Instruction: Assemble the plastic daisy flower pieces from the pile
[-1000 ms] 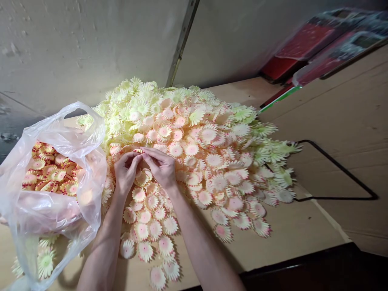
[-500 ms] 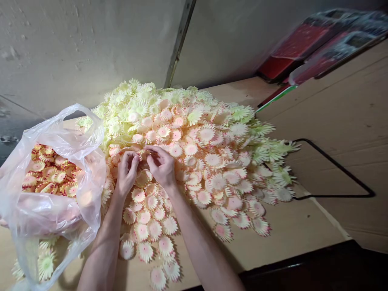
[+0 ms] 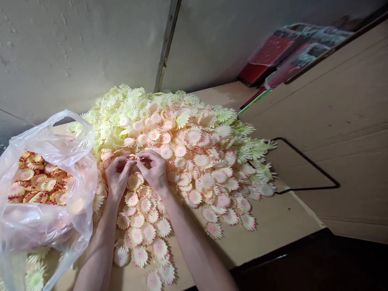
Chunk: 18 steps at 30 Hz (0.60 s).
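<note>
My left hand (image 3: pixel 117 176) and my right hand (image 3: pixel 154 169) meet over the front of a heap of artificial flower pieces (image 3: pixel 194 137). Between their fingertips is a small flower piece (image 3: pixel 133 157) with pinkish-red petal tips, pinched from both sides. The heap's pieces are cream and pink in the middle and pale green at the back and right. Some lie in a strip between my forearms. To the left of my left hand, a translucent plastic bag (image 3: pixel 81 173) stands with its mouth open, holding more flower pieces (image 3: pixel 39 178) with darker red edges.
Behind the heap rises a grey wall (image 3: pixel 91 48) with a metal strip. On the right are a cardboard panel (image 3: pixel 339 141), a bent black wire frame (image 3: pixel 306 157) and red plastic-wrapped packages (image 3: pixel 273 52). A dark edge (image 3: pixel 287 262) borders the table (image 3: pixel 266 218) at the lower right.
The view has shifted, so most things appear further left. My hands have come closer together, their fingertips now meeting at the flower piece.
</note>
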Motion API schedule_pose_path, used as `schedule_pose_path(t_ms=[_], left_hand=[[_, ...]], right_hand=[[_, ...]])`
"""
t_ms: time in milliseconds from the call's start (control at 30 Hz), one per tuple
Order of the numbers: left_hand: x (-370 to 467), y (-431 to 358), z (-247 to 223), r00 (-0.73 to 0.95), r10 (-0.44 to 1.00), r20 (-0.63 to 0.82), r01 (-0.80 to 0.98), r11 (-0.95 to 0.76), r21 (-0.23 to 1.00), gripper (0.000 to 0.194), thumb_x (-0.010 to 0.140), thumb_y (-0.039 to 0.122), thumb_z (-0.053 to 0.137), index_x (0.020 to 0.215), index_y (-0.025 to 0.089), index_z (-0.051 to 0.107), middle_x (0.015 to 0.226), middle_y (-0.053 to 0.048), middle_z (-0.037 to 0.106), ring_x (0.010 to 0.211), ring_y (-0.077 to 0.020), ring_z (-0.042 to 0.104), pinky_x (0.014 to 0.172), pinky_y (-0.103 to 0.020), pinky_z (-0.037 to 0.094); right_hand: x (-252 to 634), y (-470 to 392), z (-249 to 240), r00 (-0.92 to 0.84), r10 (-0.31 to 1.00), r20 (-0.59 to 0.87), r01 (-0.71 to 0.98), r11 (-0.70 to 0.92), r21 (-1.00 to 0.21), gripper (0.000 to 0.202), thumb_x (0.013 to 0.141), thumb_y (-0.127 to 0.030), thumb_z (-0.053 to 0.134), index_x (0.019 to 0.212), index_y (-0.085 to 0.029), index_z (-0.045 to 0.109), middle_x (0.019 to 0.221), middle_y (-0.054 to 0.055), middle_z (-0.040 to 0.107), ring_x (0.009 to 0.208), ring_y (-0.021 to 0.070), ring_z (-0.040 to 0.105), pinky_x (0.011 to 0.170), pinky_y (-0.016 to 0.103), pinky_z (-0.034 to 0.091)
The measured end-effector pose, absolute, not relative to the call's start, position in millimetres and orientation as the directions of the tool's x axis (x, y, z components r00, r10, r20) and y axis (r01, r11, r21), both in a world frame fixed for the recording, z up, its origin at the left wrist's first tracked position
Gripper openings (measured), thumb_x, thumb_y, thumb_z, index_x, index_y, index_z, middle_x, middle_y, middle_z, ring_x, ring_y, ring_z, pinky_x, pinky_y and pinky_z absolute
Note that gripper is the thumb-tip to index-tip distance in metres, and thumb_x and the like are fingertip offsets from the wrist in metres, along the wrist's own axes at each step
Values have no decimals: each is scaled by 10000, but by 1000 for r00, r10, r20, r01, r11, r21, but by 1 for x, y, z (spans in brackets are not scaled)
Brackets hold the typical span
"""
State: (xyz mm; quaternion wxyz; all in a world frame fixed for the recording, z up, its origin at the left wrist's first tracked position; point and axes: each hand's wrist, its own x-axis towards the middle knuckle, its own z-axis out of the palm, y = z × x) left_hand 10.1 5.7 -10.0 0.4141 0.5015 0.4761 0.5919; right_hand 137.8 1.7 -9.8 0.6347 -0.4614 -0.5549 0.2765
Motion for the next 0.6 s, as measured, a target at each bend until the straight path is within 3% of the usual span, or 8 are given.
schedule_pose_path(t_ms=[233, 600], left_hand=[[8, 7, -12, -238, 949, 207, 18, -209, 978, 304, 762, 422, 841, 753, 174, 665, 705, 5, 696, 604, -105, 635, 584, -198, 531], [13, 10, -12, -224, 974, 12, -250, -70, 966, 444, 698, 491, 859, 717, 195, 529, 653, 35, 648, 551, -103, 616, 558, -226, 568]], right_hand=[[134, 3, -7, 231, 872, 432, 131, 413, -901, 82, 884, -297, 682, 864, -220, 704, 1069, 104, 784, 1036, 212, 745, 906, 342, 614], [129, -1, -8, 122, 944, 307, -45, 315, -948, 123, 916, -333, 663, 897, -225, 609, 1266, 137, 760, 1130, 213, 756, 939, 337, 634]])
